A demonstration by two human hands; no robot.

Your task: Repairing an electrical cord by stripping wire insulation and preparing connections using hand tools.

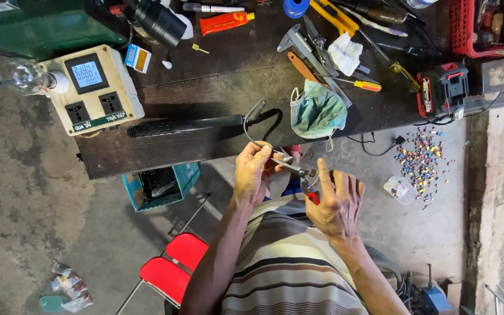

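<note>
My left hand (253, 170) pinches the end of a thin black cable (251, 135) that runs up to a long black hair straightener (188, 125) lying on the dark workbench (228, 76). My right hand (335, 201) grips red-handled pliers (309, 188), whose metal jaws point left and meet the cable end at my left fingertips. Both hands hover just off the bench's near edge, above my striped shirt.
On the bench: a cream socket box with a display (93, 88) and a bulb (24, 76), a face mask (317, 111), calipers, screwdrivers, a red battery pack (442, 88), a red basket (485, 26). On the floor: a teal crate (161, 184), a red stool (173, 265), scattered coloured bits (421, 160).
</note>
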